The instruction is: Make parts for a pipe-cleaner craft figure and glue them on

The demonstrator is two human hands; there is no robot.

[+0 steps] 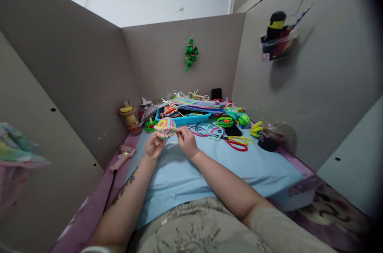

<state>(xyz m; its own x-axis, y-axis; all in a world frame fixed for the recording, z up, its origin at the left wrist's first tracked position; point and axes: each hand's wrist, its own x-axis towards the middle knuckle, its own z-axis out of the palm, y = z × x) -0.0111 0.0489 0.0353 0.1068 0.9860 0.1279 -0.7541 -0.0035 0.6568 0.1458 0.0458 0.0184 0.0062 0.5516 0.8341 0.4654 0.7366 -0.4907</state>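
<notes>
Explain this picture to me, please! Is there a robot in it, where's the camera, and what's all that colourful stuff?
There's no robot here, just a person's two bare hands. The camera sits on that person's head and looks forward and down, so you see almost what they see.

The left hand holds a round, stripy pastel piece. The right hand is at its edge, but it's too small to tell if it's pinching it.

The work surface has a light blue covering. Towards the back is a blue tray, with lots of colourful strips piled around it. To the right lie scissors with red and yellow handles. On the left is a pink tool with a cord; it looks like a glue gun.
</notes>
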